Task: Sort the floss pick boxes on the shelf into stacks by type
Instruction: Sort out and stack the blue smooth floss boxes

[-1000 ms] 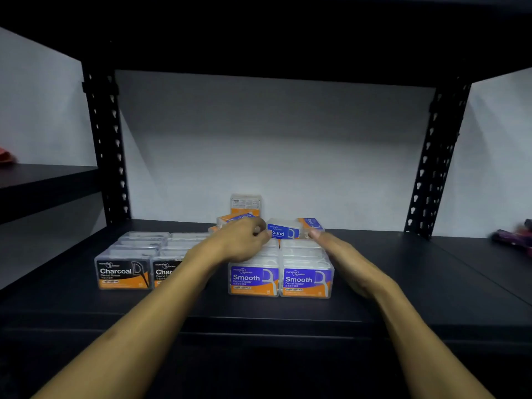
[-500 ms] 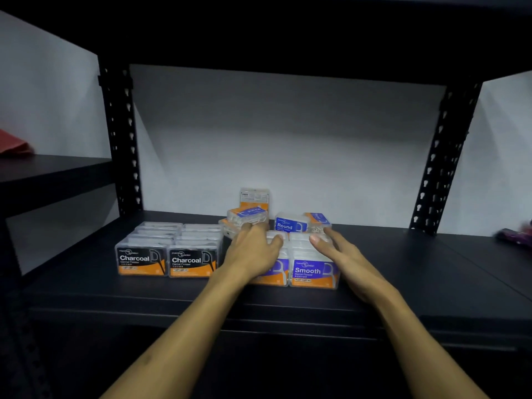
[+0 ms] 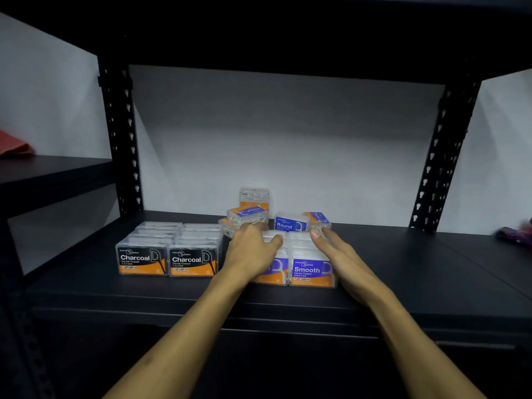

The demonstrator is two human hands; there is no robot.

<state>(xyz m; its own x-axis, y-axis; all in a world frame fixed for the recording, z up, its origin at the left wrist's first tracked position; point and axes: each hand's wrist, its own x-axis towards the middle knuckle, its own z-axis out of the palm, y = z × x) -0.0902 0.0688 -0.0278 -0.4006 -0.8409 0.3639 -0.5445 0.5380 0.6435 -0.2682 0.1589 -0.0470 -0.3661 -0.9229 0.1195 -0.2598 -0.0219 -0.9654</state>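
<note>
Two rows of black-and-orange Charcoal boxes [image 3: 169, 259] stand at the shelf's front left. Beside them are two rows of purple Smooth boxes [image 3: 312, 270]. My left hand [image 3: 250, 249] lies cupped over the left Smooth row, its fingertips by a tilted Round box [image 3: 247, 216]. My right hand [image 3: 339, 254] rests flat along the right Smooth row, fingers apart. An upright Round box [image 3: 289, 224] and another tilted one [image 3: 318, 218] lie just beyond the fingertips. One box [image 3: 254, 197] stands on end at the back.
The black shelf board [image 3: 417, 269] runs on to the right. Perforated black uprights [image 3: 123, 145] [image 3: 443, 156] frame the bay. A red item [image 3: 13, 145] lies on the left neighbouring shelf and a purple item [image 3: 515, 234] at the far right.
My left hand has come back from the Round boxes and settled onto the left Smooth row. My right hand has slid along the right Smooth row. The view has shifted slightly.
</note>
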